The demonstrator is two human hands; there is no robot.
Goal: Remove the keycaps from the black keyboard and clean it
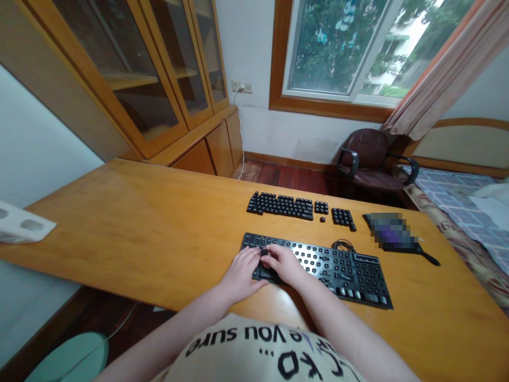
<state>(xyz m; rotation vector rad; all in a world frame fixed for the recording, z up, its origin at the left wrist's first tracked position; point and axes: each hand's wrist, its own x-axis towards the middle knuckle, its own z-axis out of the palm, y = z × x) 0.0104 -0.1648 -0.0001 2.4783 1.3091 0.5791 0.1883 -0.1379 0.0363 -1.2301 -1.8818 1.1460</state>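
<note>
A black keyboard (318, 262) lies on the wooden desk in front of me. Most of its keycaps are off, so bare key posts show, with a few caps along its near edge to the right. My left hand (243, 271) rests over the keyboard's left end, fingers stretched out and thumb apart near the front edge. Just beside it, my right hand (284, 263) pinches a small black keycap (264, 252) with thumb and fingers above the board. The keyboard's surface under both hands is partly hidden.
Loose black keycaps (282, 206) lie in keyboard order beyond the board, with number-pad caps (342, 217) to their right. A coiled cable (342, 245) sits behind the keyboard. A dark, blurred pouch-like item (392, 232) is at the right; a white object (27, 223) stands far left.
</note>
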